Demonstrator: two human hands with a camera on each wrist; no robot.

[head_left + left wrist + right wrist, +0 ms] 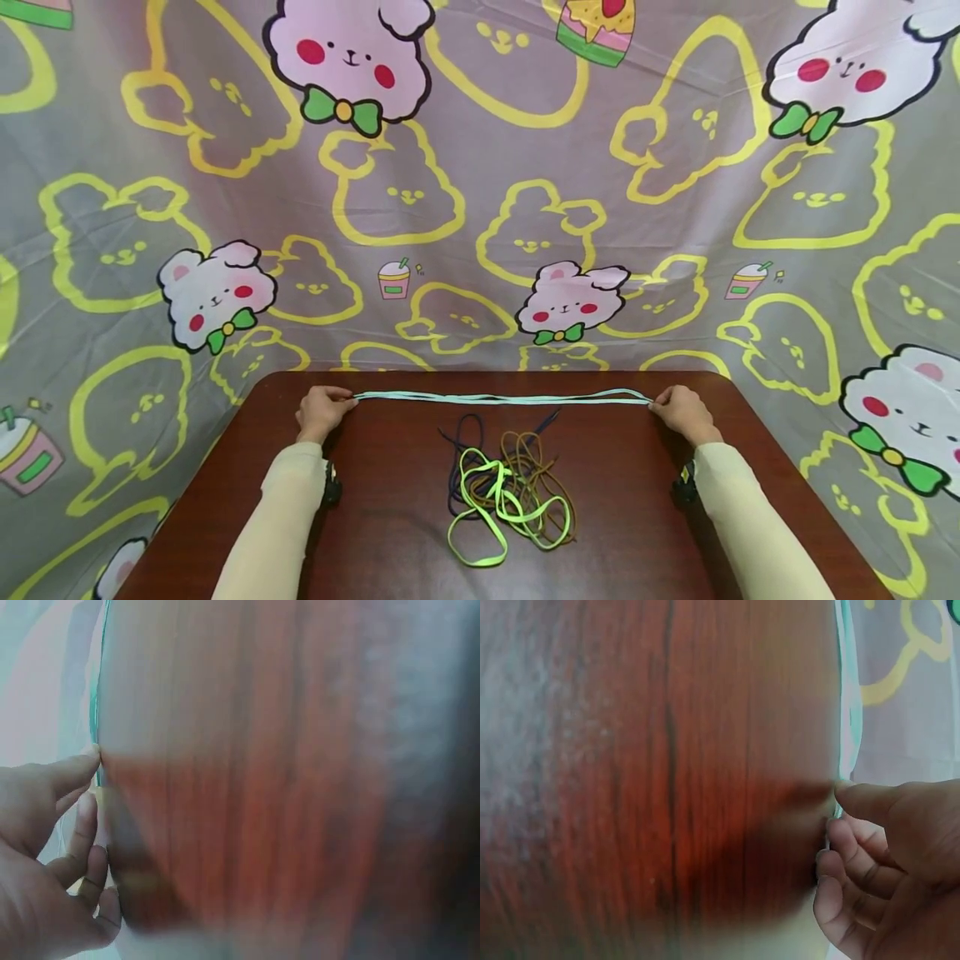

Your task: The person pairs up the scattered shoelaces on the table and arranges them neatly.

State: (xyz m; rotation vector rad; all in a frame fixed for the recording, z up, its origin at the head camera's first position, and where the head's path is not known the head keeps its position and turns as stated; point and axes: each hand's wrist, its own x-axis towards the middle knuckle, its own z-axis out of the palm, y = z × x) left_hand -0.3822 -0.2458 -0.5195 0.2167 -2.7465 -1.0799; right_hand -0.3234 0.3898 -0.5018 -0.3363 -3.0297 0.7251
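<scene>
A pale mint-green shoelace (480, 399), laid in several strands side by side, stretches nearly straight across the far part of the brown table. My left hand (322, 410) pinches its left end between thumb and fingers. At the opposite end my right hand (682, 412) pinches the lace the same way, where the strands spread into a small loop. In the left wrist view the thumb and forefinger of the left hand (56, 840) meet on the thin lace (95, 697). The right wrist view has the lace (847, 712) running up from the right hand (896, 862).
Nearer than the stretched lace lies a loose tangle of laces: a neon yellow-green one (480, 560), a brown one (564, 492) and a dark navy one (453, 479). The wooden table (390, 533) ends at a cloth backdrop (465, 258) with cartoon bears.
</scene>
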